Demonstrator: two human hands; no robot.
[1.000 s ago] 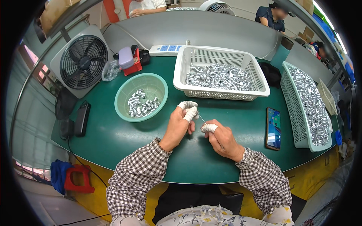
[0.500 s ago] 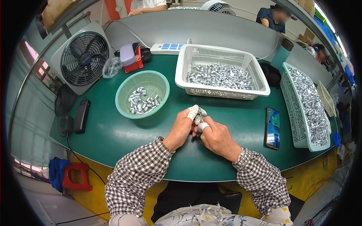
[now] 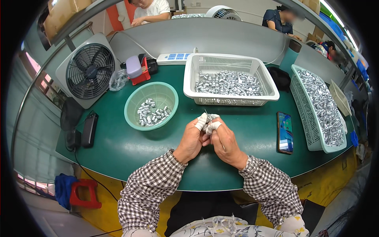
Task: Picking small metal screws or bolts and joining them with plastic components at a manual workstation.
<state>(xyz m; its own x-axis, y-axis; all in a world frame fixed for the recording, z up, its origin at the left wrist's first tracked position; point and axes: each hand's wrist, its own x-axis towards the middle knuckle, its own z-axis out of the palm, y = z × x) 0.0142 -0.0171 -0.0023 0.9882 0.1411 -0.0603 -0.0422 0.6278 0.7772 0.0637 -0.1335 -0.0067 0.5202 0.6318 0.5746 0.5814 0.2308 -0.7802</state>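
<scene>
Over the middle of the green table, my two hands meet fingertip to fingertip. My left hand [image 3: 190, 139] is closed, its thumb in a white finger cover, pinching a small silver metal part [image 3: 205, 127] that the fingers largely hide. Closed too, my right hand [image 3: 227, 143] grips a thin metal rod-like tool [image 3: 224, 148]; its end sticks out below the fingers, and a thin point shows above the fingertips. White covers wrap fingers of this hand as well. Left of my hands, a round green basket [image 3: 130, 113] holds a small pile of silver metal parts [image 3: 148, 114].
Beyond my hands stands a white basket [image 3: 231, 102] of similar parts. A full light-green basket [image 3: 306, 114] is at the right, a phone [image 3: 285, 132] beside it. A fan [image 3: 90, 71], black power bank [image 3: 90, 129] and power strip [image 3: 172, 59] lie left and back. Co-workers sit beyond the partition [image 3: 221, 35].
My right hand has turned and drawn closer to the left, so the tool's lower end now shows below its fingers. The whole view has shifted slightly.
</scene>
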